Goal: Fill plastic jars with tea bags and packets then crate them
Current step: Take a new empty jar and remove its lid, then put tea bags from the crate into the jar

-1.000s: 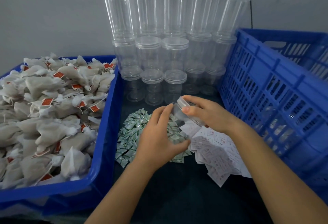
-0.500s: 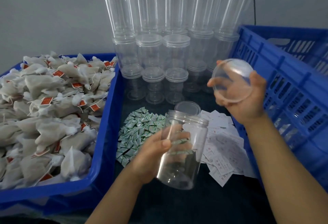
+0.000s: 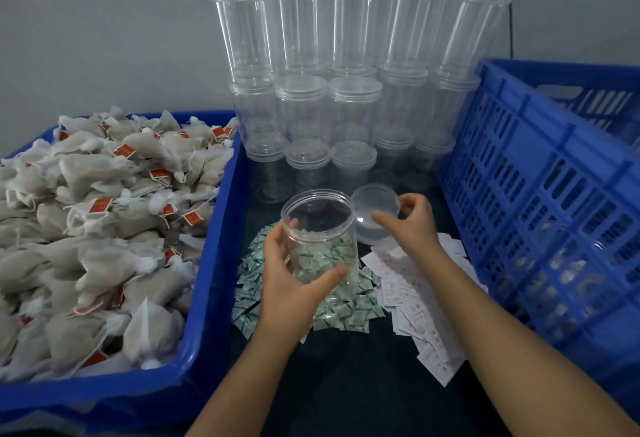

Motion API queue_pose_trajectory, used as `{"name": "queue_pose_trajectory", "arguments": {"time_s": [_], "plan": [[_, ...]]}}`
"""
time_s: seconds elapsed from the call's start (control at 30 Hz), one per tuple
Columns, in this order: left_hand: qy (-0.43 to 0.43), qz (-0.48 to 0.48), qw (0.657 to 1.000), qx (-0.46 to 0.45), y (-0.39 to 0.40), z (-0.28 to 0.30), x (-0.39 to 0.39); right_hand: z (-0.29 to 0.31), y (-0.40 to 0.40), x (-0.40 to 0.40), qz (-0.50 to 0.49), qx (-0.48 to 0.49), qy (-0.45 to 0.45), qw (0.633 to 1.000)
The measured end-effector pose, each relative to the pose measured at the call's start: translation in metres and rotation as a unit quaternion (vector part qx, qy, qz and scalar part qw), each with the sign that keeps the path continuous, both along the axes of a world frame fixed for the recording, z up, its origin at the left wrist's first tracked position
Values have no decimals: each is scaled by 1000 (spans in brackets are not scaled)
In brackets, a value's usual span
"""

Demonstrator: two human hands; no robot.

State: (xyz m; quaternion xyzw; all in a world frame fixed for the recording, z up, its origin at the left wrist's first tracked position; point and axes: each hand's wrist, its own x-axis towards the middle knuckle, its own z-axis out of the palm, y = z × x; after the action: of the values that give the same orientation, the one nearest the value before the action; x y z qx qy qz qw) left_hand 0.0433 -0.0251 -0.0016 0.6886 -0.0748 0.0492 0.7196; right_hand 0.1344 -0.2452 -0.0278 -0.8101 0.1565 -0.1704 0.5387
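Our left hand (image 3: 291, 284) grips the open clear plastic jar (image 3: 320, 229) above the green packets (image 3: 349, 312); our right hand (image 3: 412, 225) pinches its round clear lid (image 3: 372, 210). We judge filling comes next: park the lid, reach for tea bags (image 3: 100, 215).

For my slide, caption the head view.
Left hand grips an open empty jar while right hand holds its lid over packets.

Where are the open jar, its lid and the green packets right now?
open jar (image 3: 320, 225), head view, on its clear side wall.
lid (image 3: 372, 199), head view, on its flat top.
green packets (image 3: 349, 312), head view, middle of the pile's near edge.
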Motion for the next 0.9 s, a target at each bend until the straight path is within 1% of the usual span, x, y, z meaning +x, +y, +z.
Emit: {"name": "queue_pose_trajectory", "arguments": {"time_s": [0.07, 0.13, 0.23, 0.3, 0.33, 0.4, 0.43, 0.47, 0.53, 0.57, 0.63, 0.7, 0.77, 0.83, 0.9], "plan": [[0, 7, 1000, 12, 2, -1, 1, -7, -2, 3, 8, -66, 26, 997], [0, 14, 1000, 24, 4, -2, 2, -14, -5, 4, 11, -104, 54, 993], [10, 23, 999, 36, 4, -2, 1, -15, -7, -1, 4, -104, 88, 991], [18, 29, 998, 43, 3, -3, 2, -7, -5, -7, 6, -92, 78, 993], [17, 33, 998, 47, 2, -3, 2, 0, -1, -13, 12, -77, 54, 996], [6, 43, 998, 55, -1, 0, 1, 18, 10, -29, 62, 2, -9, 998], [0, 48, 997, 62, -2, 2, -1, 28, 19, -41, 115, 48, -28, 992], [-4, 52, 996, 72, -4, 5, -2, 35, 28, -52, 177, 74, -37, 981], [-11, 55, 993, 103, -7, 11, -8, 40, 47, -72, 277, 73, -31, 958], [-11, 52, 991, 125, -8, 16, -12, 40, 54, -79, 304, 68, -27, 950], [-2, 35, 984, 177, -6, 25, -20, 40, 66, -88, 313, 78, -34, 946], [5, 6, 970, 244, 0, 37, -28, 38, 75, -93, 297, 105, -57, 947], [11, -28, 945, 327, 13, 53, -36, 33, 83, -99, 291, 122, -70, 946], [3, -51, 908, 415, 30, 69, -42, 27, 89, -104, 296, 124, -78, 944], [-31, -46, 870, 490, 49, 87, -45, 21, 98, -109, 305, 123, -84, 941]]}}
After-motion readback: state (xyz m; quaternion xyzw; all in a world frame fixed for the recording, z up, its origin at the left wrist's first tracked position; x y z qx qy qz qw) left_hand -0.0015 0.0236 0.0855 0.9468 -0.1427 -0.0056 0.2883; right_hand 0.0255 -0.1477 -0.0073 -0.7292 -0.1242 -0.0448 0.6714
